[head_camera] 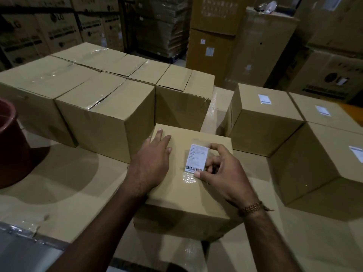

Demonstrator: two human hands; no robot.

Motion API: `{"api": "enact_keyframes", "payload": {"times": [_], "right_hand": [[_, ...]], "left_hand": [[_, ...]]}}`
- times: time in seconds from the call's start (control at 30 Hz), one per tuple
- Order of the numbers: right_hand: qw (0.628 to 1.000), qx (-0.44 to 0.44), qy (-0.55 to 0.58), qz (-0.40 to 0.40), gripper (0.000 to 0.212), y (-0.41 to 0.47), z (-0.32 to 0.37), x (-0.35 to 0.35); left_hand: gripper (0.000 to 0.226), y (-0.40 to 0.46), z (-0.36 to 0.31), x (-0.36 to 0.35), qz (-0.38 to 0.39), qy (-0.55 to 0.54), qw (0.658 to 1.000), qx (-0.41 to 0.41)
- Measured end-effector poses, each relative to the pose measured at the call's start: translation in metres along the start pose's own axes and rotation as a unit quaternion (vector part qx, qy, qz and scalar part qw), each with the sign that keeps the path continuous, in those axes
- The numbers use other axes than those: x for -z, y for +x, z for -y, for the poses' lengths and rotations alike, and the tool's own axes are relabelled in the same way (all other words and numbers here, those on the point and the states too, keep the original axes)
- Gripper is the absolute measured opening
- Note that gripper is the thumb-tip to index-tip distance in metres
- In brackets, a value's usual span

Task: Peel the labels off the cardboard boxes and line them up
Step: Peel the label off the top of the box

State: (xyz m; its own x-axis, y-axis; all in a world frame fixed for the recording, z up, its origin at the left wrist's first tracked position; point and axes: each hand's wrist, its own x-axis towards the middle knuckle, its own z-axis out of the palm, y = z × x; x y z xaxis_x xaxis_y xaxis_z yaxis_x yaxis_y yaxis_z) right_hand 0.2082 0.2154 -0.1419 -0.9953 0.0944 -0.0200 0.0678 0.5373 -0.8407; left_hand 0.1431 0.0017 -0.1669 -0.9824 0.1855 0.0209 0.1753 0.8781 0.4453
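Left hand (155,154) lies flat on the box (182,195); right hand (220,169) pinches its label (197,158) — not yet off. Right-side boxes (267,116) remain labelled.

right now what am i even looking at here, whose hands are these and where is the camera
There is no machine here. One camera sits on a person's head and looks forward and down, so the two arms you see are that person's own.

The left hand lies flat with straight fingers on top of a small cardboard box, steadying it. The right hand has its fingers curled at the right edge of a white barcode label on that box; clear tape covers the label. It looks like peeling has begun, though I cannot tell how far the label has lifted.

Behind, on the left, stands a row of taped boxes without labels. On the right, boxes with white labels wait. A dark red bucket stands at the far left.
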Motion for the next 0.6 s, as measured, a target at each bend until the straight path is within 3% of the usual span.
{"api": "enact_keyframes", "payload": {"times": [0.17,0.6], "right_hand": [[1.000,0.004,0.016,0.013,0.067,0.001,-0.001,-0.001],[0.996,0.009,0.054,0.071,0.064,0.006,-0.009,0.007]], "left_hand": [[0.052,0.001,0.001,-0.001,0.001,0.001,1.000,0.002],[0.050,0.000,0.000,0.001,0.001,0.001,1.000,-0.001]]}}
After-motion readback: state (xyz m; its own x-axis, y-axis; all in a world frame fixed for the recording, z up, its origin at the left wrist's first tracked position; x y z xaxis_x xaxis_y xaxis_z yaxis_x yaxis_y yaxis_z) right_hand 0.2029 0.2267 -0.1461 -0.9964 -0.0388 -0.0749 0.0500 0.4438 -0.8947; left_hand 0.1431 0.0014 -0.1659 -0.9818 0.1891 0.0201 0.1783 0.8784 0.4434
